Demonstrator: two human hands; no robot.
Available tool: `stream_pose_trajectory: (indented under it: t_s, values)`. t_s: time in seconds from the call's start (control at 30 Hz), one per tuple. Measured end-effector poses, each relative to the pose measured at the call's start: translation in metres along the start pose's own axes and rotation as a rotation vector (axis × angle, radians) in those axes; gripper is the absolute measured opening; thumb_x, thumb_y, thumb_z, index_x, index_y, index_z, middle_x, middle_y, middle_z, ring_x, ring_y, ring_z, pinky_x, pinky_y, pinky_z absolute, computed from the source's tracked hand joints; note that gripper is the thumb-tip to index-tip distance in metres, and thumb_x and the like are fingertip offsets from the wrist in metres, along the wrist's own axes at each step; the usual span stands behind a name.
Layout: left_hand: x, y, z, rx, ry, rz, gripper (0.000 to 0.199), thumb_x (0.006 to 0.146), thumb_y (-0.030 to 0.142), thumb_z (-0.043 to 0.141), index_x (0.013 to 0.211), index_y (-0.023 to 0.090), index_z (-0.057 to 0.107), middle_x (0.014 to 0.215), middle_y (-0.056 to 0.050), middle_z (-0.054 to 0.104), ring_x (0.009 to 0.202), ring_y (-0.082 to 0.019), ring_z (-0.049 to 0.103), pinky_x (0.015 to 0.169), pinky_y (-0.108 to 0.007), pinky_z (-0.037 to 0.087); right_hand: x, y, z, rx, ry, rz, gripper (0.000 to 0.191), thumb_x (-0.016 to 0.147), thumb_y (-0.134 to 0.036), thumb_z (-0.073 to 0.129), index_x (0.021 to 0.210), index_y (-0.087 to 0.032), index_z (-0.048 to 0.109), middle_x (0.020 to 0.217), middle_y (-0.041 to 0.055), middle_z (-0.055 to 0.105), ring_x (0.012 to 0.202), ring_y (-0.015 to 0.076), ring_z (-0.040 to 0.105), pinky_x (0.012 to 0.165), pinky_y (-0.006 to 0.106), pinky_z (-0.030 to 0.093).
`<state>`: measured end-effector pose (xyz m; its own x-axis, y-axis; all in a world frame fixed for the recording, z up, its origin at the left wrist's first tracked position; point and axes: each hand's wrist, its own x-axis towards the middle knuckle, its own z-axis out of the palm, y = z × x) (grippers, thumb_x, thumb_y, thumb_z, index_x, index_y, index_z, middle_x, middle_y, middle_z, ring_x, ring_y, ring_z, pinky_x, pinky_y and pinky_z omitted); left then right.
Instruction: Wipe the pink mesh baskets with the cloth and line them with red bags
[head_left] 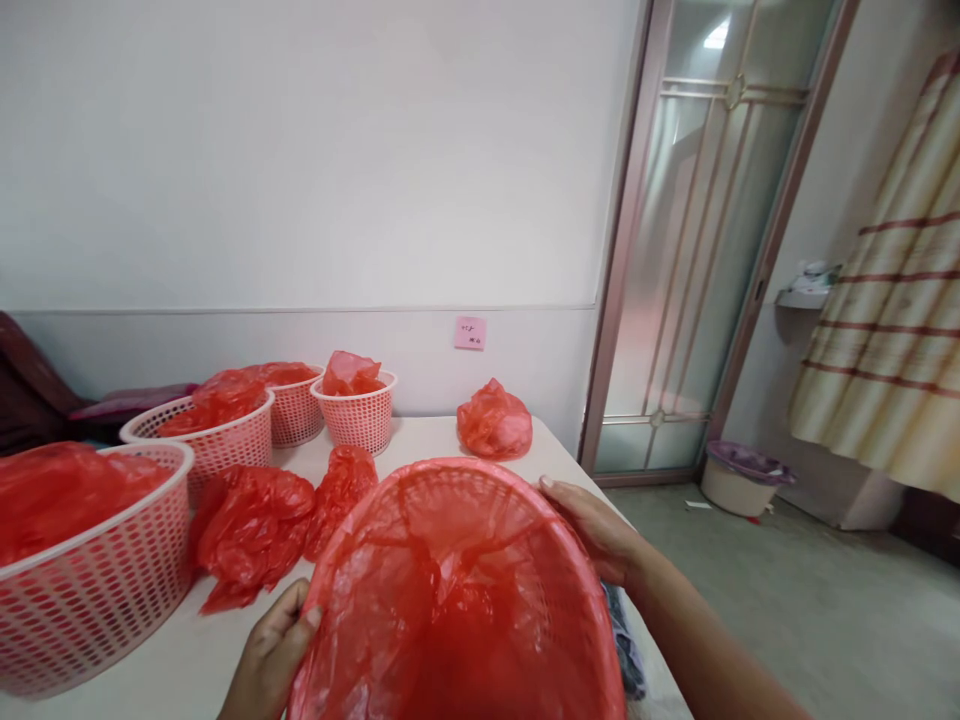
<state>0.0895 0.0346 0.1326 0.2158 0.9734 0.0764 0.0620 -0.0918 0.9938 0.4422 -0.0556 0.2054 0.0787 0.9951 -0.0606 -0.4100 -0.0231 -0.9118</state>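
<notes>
A basket (pixel 319 590) lined with a red plastic bag (pixel 480 600) is tilted so that its mouth faces me, at the lower middle of the head view. The bag is folded over its rim. My left hand (pixel 277 645) grips the rim on the left, thumb at the edge. On the far right side, my right hand (pixel 596 530) is closed around the rim, some of its fingers hidden behind the basket. Two crumpled red plastic bags (pixel 255 525) lie left of this basket, and another red bag (pixel 495 420) sits behind it near the wall.
Several perforated pink baskets (pixel 97 570) with red bags inside stand along the left of the white table (pixel 420 435). A pink note (pixel 470 333) sticks to the wall. Something dark (pixel 626 640) lies by the table's right edge. A bin (pixel 742 480) stands beside the glass door (pixel 697 250).
</notes>
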Motion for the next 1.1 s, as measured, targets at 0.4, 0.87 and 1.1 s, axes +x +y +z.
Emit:
stream_pose_trajectory:
  t_s: [0.4, 0.87, 1.1]
  values:
    - [-0.001, -0.009, -0.004, -0.011, 0.005, -0.024, 0.041, 0.062, 0.061, 0.067, 0.075, 0.024, 0.056, 0.078, 0.002, 0.066, 0.072, -0.019, 0.059, 0.066, -0.026, 0.051, 0.004, 0.01, 0.005, -0.057, 0.112, 0.026, 0.03, 0.057, -0.031, 0.083, 0.069, -0.017, 0.059, 0.059, -0.0019, 0.065, 0.051, 0.012, 0.058, 0.053, 0.025, 0.046]
    - [0.013, -0.003, 0.018, -0.072, 0.058, -0.007, 0.034, 0.073, 0.054, 0.062, 0.072, 0.021, 0.052, 0.065, 0.005, 0.054, 0.064, -0.015, 0.051, 0.061, -0.025, 0.044, -0.003, 0.025, -0.032, -0.675, 0.727, -0.381, 0.034, 0.067, -0.045, 0.056, 0.089, -0.019, 0.06, 0.076, 0.0025, 0.062, 0.069, 0.0194, 0.057, 0.063, 0.032, 0.045]
    - [0.025, 0.002, 0.03, -0.062, 0.103, 0.027, 0.032, 0.076, 0.048, 0.061, 0.068, 0.021, 0.047, 0.065, 0.006, 0.05, 0.062, -0.012, 0.044, 0.056, -0.023, 0.038, -0.047, 0.049, -0.013, -1.178, 0.438, -0.64, 0.033, 0.089, -0.027, 0.043, 0.119, -0.023, 0.055, 0.098, 0.0045, 0.065, 0.092, 0.0189, 0.062, 0.084, 0.032, 0.047]
